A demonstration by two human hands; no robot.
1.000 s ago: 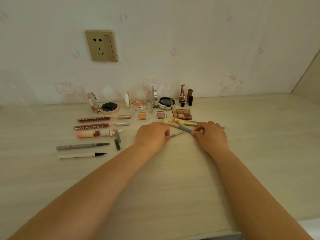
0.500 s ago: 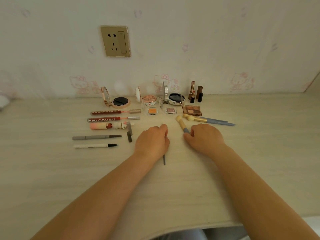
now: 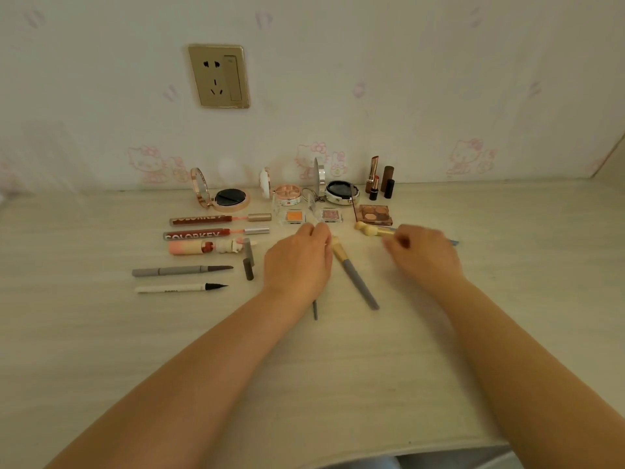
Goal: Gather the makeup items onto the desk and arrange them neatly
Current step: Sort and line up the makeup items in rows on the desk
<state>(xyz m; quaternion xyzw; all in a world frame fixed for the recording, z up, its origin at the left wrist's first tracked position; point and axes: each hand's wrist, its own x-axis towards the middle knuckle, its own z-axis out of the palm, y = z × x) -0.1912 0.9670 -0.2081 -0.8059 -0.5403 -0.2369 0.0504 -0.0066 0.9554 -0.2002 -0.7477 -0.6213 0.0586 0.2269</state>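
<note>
On the pale wooden desk [image 3: 338, 367] my left hand [image 3: 297, 262] is closed over a thin brush, whose grey tip [image 3: 315, 309] pokes out below the wrist. Beside it a gold-and-grey makeup brush [image 3: 355, 275] lies loose and slanted. My right hand [image 3: 422, 255] is blurred, fingers curled, over the handle of a yellow-headed brush [image 3: 367, 229]; whether it grips the handle is unclear. Behind are two small eyeshadow pots [image 3: 293, 216], a brown palette [image 3: 374, 214], open compacts [image 3: 230, 199] and lipsticks [image 3: 373, 179].
Left of my hands lie two lip gloss tubes [image 3: 199, 220], a pink tube [image 3: 192, 247], a grey pencil [image 3: 176, 270], a white eyeliner pen [image 3: 176, 288] and two caps [image 3: 248, 262]. A wall socket [image 3: 219, 76] is above. The desk's front edge runs below my forearms.
My right hand let go of the gold-and-grey brush, which now lies free, and moved right toward the yellow-headed brush. My left hand shifted forward with the thin brush under it.
</note>
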